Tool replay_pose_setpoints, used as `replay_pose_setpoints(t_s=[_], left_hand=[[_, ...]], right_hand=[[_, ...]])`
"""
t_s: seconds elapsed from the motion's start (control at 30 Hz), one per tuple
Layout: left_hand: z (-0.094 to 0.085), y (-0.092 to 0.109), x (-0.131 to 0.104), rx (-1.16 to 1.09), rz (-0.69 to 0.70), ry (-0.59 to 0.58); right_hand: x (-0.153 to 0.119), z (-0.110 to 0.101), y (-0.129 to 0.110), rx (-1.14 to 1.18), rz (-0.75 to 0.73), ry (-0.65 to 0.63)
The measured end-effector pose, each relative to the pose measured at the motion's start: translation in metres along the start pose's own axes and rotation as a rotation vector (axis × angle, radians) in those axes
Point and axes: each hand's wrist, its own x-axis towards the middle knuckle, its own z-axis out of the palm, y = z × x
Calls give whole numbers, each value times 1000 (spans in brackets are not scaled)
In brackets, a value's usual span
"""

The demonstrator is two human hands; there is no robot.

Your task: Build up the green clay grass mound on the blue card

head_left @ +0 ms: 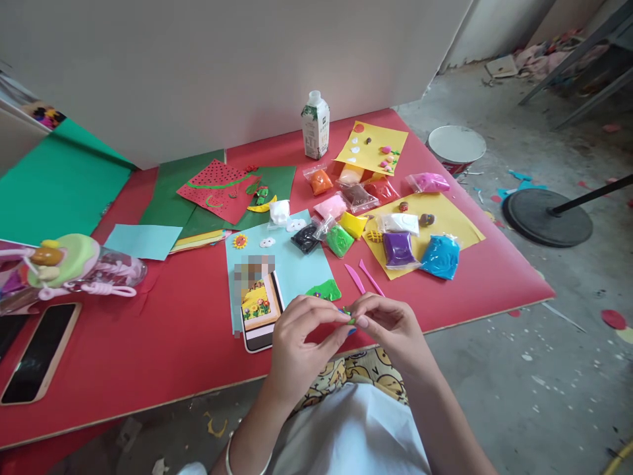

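Note:
My left hand (306, 336) and my right hand (393, 323) meet at the table's front edge, fingertips pinching a small piece of green and blue clay (351, 321) between them. Just beyond, green clay (325, 289) lies on the corner of a light blue sheet (297, 264), which also bears a clay sun (240, 241) and white clouds (268, 242). A phone (262, 310) showing a picture of flowers rests left of my left hand. Two pink plastic tools (355, 278) lie beyond my right hand.
Bags of clay, among them purple (398, 249) and blue (440, 256), cover the right side. A bottle (315, 125) stands at the back. Left are a watermelon picture (217, 188), a second phone (42, 353) and a clear tumbler (119, 267). A bucket (457, 145) stands on the floor.

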Motion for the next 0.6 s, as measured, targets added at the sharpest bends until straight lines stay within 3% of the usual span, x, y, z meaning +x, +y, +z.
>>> replay_pose_setpoints(t_s=[0.37,0.6], left_hand=[[4,-2,-2,225,185,-3],[5,-3,-3,207,161,-33]], right_hand=[[-5,-3,-3,-114,68,-26],[-14,-8,-9,-330,-11,10]])
